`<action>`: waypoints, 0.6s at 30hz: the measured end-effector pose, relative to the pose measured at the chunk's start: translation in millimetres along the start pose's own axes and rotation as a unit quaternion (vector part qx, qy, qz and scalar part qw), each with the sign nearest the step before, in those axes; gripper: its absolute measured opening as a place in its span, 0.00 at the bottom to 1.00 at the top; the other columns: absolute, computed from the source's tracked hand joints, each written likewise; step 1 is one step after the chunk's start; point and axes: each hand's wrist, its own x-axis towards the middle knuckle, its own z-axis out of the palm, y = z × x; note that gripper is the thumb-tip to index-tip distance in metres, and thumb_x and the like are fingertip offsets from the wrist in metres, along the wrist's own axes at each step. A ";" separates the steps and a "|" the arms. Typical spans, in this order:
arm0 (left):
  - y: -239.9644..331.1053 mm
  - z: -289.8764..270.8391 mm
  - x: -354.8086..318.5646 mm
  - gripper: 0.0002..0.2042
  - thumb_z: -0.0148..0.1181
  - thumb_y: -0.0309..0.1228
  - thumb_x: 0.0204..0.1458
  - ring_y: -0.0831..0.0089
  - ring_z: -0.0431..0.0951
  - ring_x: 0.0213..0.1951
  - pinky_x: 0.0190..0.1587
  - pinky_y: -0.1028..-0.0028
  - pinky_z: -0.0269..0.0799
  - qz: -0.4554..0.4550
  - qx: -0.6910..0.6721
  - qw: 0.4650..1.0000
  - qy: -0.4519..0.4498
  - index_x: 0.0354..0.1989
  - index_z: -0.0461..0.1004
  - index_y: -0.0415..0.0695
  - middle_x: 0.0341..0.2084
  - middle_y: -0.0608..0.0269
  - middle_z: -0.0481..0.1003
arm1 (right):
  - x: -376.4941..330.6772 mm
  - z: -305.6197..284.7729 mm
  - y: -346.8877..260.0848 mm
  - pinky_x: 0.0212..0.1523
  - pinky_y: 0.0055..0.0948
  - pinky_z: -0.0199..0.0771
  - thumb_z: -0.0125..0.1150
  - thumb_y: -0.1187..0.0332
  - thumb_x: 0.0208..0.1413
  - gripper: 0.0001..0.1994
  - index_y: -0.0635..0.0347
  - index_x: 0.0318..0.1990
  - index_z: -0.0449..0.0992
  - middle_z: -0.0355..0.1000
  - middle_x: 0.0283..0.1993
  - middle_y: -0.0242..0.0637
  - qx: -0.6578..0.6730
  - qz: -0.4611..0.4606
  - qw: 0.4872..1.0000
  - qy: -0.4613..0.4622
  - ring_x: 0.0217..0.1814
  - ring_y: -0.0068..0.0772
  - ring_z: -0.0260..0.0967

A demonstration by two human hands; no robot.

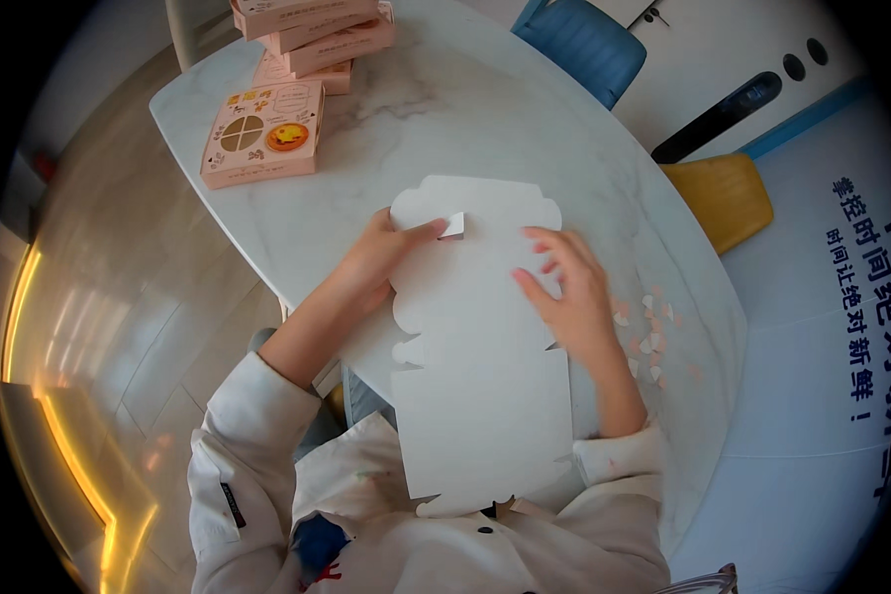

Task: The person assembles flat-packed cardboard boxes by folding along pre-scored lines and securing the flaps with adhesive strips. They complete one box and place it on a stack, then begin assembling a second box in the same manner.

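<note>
A flat white cardboard box blank (480,327) with scalloped edges and side tabs lies over the marble table's near part and reaches back to my body. My left hand (378,255) grips its left edge, thumb on top and fingers partly hidden beneath. Beside that thumb, a small cut flap (453,228) stands up from the sheet and shows a little opening. My right hand (576,295) hovers over the right side, its fingers apart and nothing between them.
Several folded pink boxes (337,45) are stacked at the table's far left, with one box (262,134) in front showing a round window. Small paper scraps (651,342) lie to the right. A blue chair (584,49) and a yellow chair (723,198) stand beyond the marble table (653,218).
</note>
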 end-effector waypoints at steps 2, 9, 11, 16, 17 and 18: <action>0.6 -6.9 -2.1 0.25 0.65 0.34 0.56 0.65 0.79 0.43 0.43 0.66 0.80 -0.007 -0.008 0.999 -0.037 0.55 0.64 0.33 0.43 0.53 0.75 | 18.6 24.5 -10.8 0.41 0.34 0.74 0.71 0.68 0.49 0.28 0.55 0.57 0.67 0.68 0.46 0.37 0.031 -0.003 0.999 -0.017 0.45 0.36 0.71; 11.0 13.4 -19.7 0.33 0.68 0.39 0.53 0.63 0.78 0.45 0.40 0.66 0.79 -0.067 0.058 0.994 0.063 0.58 0.57 0.29 0.47 0.47 0.72 | 21.2 58.5 3.9 0.34 0.32 0.72 0.72 0.68 0.48 0.22 0.56 0.50 0.71 0.67 0.43 0.35 0.094 -0.037 0.994 0.038 0.41 0.33 0.70; 6.2 10.6 -16.9 0.36 0.67 0.41 0.53 0.62 0.77 0.46 0.41 0.66 0.79 -0.064 0.083 0.993 0.047 0.59 0.55 0.26 0.48 0.44 0.71 | 18.9 72.6 12.3 0.33 0.31 0.72 0.71 0.71 0.48 0.19 0.56 0.48 0.72 0.67 0.43 0.35 0.099 -0.110 0.987 0.062 0.39 0.32 0.69; -6.6 -2.1 -17.5 0.34 0.63 0.40 0.57 0.63 0.77 0.47 0.45 0.68 0.77 -0.039 0.081 0.996 -0.028 0.59 0.55 0.24 0.47 0.45 0.72 | 19.8 81.3 9.2 0.31 0.26 0.69 0.65 0.80 0.49 0.15 0.57 0.44 0.74 0.66 0.42 0.33 0.156 -0.094 0.971 0.154 0.35 0.26 0.68; -4.0 -0.3 -19.1 0.33 0.62 0.39 0.57 0.64 0.76 0.47 0.47 0.68 0.76 -0.045 0.049 0.997 -0.044 0.60 0.55 0.25 0.47 0.46 0.72 | 20.6 81.5 12.8 0.31 0.25 0.68 0.64 0.81 0.49 0.15 0.57 0.44 0.74 0.66 0.42 0.33 0.180 -0.088 0.965 0.171 0.35 0.25 0.68; 0.2 2.5 -21.8 0.33 0.62 0.38 0.57 0.64 0.76 0.48 0.48 0.68 0.75 -0.050 0.016 0.997 -0.060 0.60 0.55 0.25 0.47 0.47 0.72 | 20.4 81.7 15.0 0.31 0.24 0.67 0.63 0.82 0.49 0.15 0.57 0.44 0.74 0.66 0.42 0.33 0.203 -0.082 0.957 0.188 0.35 0.24 0.68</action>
